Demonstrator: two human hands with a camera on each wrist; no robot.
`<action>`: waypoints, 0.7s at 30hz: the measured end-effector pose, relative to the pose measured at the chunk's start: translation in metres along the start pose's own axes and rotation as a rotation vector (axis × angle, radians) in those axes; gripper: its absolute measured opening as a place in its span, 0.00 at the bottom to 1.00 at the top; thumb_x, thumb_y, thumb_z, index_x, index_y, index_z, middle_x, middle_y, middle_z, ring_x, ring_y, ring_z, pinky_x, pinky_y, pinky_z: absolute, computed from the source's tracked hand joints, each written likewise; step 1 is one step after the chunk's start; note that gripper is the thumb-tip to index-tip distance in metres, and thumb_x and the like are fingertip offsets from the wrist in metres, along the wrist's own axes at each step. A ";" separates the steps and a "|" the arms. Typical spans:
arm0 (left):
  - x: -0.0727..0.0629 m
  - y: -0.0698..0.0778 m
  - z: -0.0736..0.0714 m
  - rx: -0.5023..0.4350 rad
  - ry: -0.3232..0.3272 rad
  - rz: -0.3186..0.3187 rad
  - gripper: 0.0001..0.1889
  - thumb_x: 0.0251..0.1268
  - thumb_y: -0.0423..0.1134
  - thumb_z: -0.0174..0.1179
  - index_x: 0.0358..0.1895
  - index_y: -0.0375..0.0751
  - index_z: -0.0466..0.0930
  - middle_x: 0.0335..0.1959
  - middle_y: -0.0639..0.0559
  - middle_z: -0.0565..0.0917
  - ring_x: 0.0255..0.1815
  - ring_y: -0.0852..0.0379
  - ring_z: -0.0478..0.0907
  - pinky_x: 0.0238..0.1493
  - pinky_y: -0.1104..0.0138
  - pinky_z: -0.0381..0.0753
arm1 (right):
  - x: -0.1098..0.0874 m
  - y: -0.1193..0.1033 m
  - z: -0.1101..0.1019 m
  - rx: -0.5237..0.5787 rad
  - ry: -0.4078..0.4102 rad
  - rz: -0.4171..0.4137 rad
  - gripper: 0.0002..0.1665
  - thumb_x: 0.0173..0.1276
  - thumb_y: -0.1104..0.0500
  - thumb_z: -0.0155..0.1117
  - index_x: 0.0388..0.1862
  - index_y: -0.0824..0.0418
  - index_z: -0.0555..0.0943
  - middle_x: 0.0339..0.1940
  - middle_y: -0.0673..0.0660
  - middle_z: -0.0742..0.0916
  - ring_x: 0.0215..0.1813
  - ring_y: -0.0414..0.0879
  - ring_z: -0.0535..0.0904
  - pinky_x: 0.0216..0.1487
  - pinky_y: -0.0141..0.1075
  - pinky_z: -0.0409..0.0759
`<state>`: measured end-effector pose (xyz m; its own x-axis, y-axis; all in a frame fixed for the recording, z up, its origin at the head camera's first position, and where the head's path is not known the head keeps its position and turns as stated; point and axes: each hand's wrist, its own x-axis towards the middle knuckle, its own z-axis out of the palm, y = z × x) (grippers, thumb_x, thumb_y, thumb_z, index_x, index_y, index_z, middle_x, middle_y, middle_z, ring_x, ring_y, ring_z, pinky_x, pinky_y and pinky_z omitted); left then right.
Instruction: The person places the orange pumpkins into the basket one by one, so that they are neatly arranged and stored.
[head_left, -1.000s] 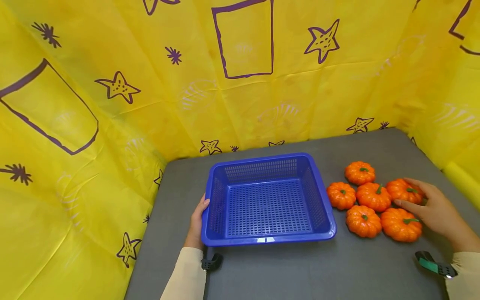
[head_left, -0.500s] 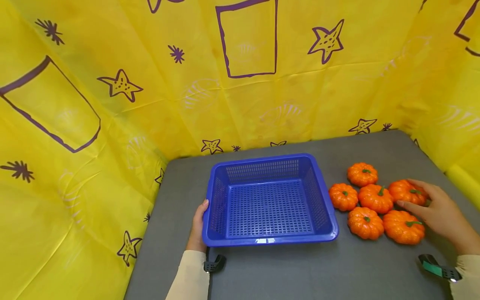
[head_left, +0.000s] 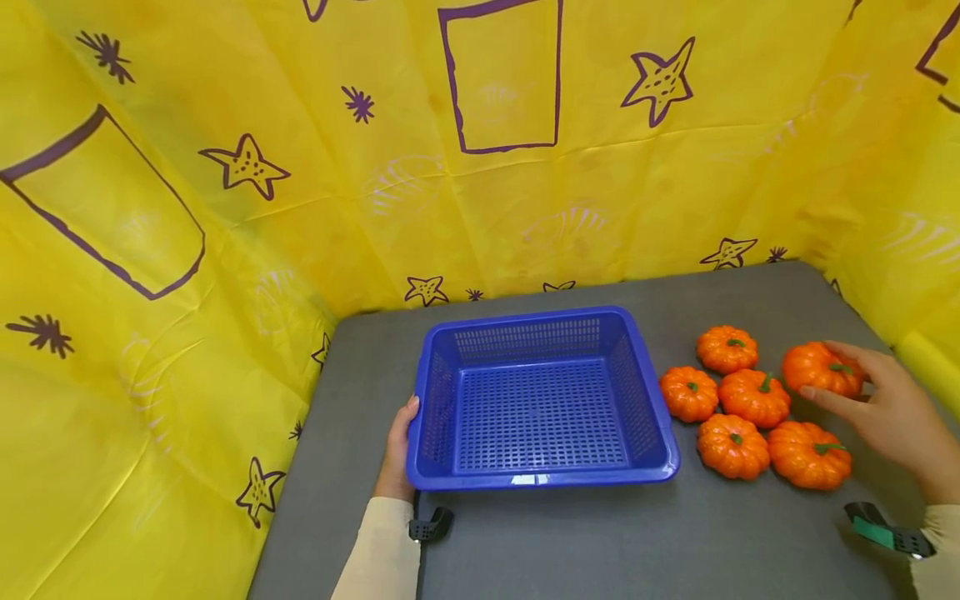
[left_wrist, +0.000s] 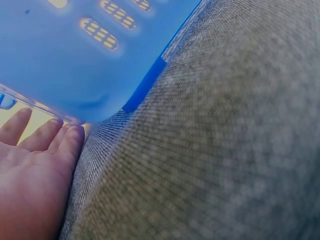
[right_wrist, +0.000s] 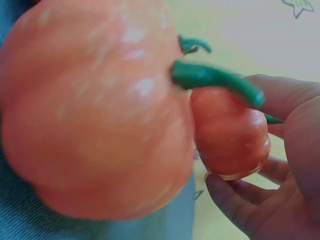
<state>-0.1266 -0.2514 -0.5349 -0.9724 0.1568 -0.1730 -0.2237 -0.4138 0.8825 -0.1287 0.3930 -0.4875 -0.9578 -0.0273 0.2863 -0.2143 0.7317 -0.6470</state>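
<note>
My right hand (head_left: pixel 888 408) pinches an orange toy pumpkin (head_left: pixel 821 370) between thumb and fingers. In the right wrist view this pumpkin (right_wrist: pixel 230 135) sits between the fingertips, partly hidden by a nearer pumpkin (right_wrist: pixel 95 110) with a green stem. Several more pumpkins lie grouped on the table to its left, among them a middle one (head_left: pixel 753 398) and a front right one (head_left: pixel 810 455). My left hand (head_left: pixel 396 454) touches the left side of a blue plastic basket (head_left: pixel 540 481). The left wrist view shows its fingers fairly straight, with fingertips against the basket's outer edge (left_wrist: pixel 55 110).
The basket has perforated walls and floor, with nothing inside. It stands on a grey cloth-covered table (head_left: pixel 585 546), left of the pumpkins. Yellow printed sheeting (head_left: pixel 495 200) rises behind and at both sides. Each wrist wears a black strap (head_left: pixel 431 526).
My right hand has lifted its pumpkin slightly away from the group, leaving a gap beside the middle one. The left hand and basket stay in place; the head view has shifted a little.
</note>
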 end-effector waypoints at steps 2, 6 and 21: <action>0.000 0.001 0.000 -0.005 0.009 -0.008 0.37 0.82 0.62 0.47 0.81 0.39 0.65 0.65 0.37 0.83 0.53 0.48 0.85 0.51 0.57 0.85 | 0.002 -0.005 -0.002 0.006 0.009 -0.008 0.42 0.66 0.68 0.80 0.74 0.80 0.71 0.67 0.86 0.75 0.62 0.57 0.69 0.47 0.13 0.60; 0.000 0.002 0.001 -0.008 0.015 -0.028 0.36 0.82 0.62 0.48 0.77 0.37 0.69 0.61 0.39 0.85 0.52 0.48 0.86 0.50 0.58 0.86 | 0.005 -0.015 -0.004 0.037 0.020 -0.017 0.42 0.66 0.69 0.80 0.75 0.79 0.71 0.67 0.85 0.74 0.60 0.31 0.65 0.45 0.12 0.63; 0.000 0.003 0.000 -0.027 -0.014 -0.030 0.37 0.82 0.62 0.49 0.77 0.36 0.69 0.60 0.40 0.86 0.51 0.48 0.86 0.50 0.58 0.86 | 0.014 -0.059 -0.003 0.114 0.046 -0.088 0.44 0.63 0.72 0.81 0.77 0.71 0.74 0.70 0.39 0.73 0.64 0.24 0.63 0.50 0.12 0.67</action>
<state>-0.1276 -0.2527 -0.5325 -0.9641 0.1822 -0.1933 -0.2551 -0.4326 0.8648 -0.1286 0.3522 -0.4433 -0.9252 -0.0549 0.3754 -0.3197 0.6456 -0.6935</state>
